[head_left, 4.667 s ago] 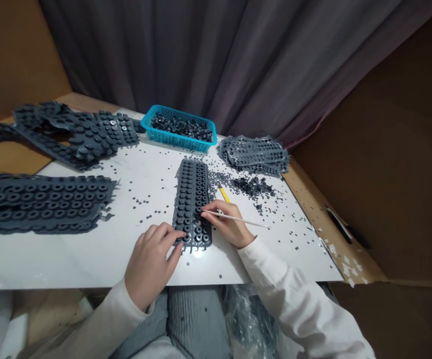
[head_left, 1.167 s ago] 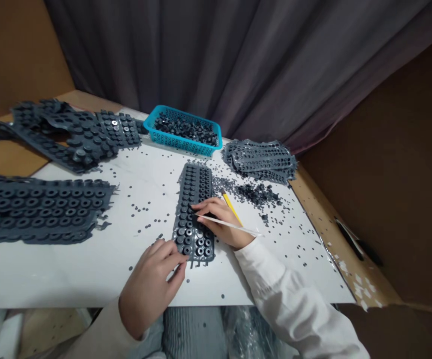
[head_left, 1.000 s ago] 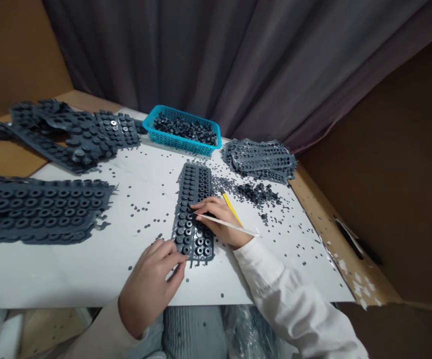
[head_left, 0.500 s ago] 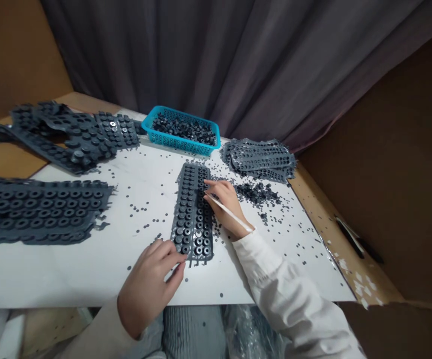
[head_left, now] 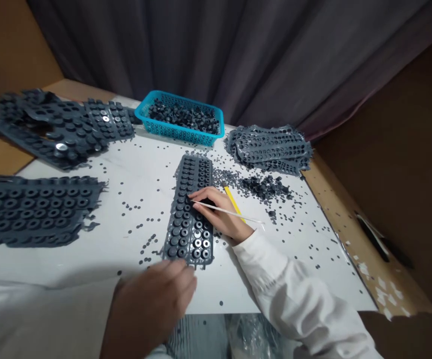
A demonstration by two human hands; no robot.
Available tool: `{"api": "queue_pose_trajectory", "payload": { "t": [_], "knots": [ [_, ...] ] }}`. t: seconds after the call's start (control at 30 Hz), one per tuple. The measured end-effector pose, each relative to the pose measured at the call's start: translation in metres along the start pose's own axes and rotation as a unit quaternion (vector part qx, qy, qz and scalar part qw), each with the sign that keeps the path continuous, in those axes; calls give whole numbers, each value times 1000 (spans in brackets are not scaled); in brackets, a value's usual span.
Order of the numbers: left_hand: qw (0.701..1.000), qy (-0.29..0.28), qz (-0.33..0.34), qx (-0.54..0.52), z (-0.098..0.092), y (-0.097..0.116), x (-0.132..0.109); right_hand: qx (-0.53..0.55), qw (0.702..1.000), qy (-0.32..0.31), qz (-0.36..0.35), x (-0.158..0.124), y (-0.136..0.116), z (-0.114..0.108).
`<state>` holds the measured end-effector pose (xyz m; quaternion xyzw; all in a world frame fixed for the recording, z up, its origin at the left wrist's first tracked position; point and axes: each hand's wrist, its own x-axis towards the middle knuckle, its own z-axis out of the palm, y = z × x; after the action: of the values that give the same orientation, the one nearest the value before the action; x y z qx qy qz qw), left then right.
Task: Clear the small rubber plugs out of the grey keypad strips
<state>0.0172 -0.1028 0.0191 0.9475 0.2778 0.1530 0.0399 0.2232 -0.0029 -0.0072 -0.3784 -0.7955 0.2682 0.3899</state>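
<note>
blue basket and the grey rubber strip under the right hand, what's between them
In the head view, only a short stretch of white table with scattered rubber bits lies between the blue basket and the rubber strip.

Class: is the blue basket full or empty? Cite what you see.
Well filled: dark rubber pieces heap inside the basket, near its rim.

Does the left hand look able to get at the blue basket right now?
Probably yes: between the left hand and the blue basket lies only the flat rubber strip, nothing tall.
</note>
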Motion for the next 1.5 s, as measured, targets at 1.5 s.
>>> {"api": "queue_pose_trajectory", "payload": {
  "t": [1.5],
  "knots": [
    [992,118,48,-9,39,-2,-10,-230,972,-34,-35,12,16,-3]
  ]
}}
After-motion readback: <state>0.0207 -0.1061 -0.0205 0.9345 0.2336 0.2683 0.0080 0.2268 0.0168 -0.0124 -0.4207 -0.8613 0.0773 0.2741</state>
